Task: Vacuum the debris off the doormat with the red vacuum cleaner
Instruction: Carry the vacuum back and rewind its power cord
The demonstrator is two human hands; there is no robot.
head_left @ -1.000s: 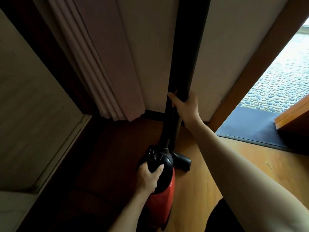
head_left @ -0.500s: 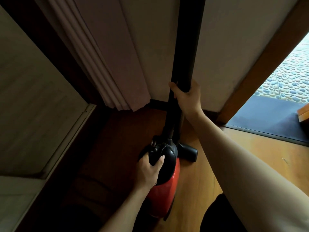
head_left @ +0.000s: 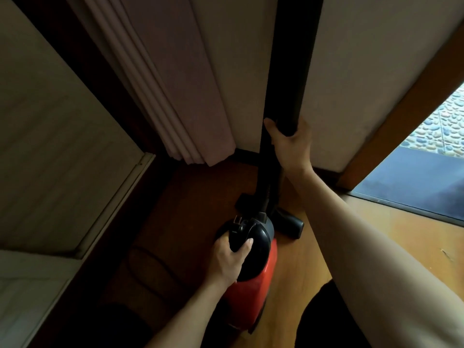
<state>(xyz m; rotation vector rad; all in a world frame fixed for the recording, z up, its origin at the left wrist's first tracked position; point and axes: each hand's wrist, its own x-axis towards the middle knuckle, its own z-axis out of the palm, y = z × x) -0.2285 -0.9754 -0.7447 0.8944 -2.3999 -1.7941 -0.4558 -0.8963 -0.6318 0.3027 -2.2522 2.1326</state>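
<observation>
Daylight enters my head view from the open doorway at far right, where the pebbled ground [head_left: 449, 131] outside is the brightest patch, nearly washed out. The doormat [head_left: 411, 187] reads a dull blue-grey. The wooden floor [head_left: 376, 237] beside it glows orange, then falls into deep brown shadow toward the left. The right forearm [head_left: 364, 247] is lit pale along its top, and the left hand [head_left: 229, 259] is dimmer. The red vacuum cleaner [head_left: 253, 295] shows its colour, but its black top and tube [head_left: 293, 59] lose detail. The curtain [head_left: 175, 96] folds splay outward near the edges. Everything looks soft and slightly smeared.
</observation>
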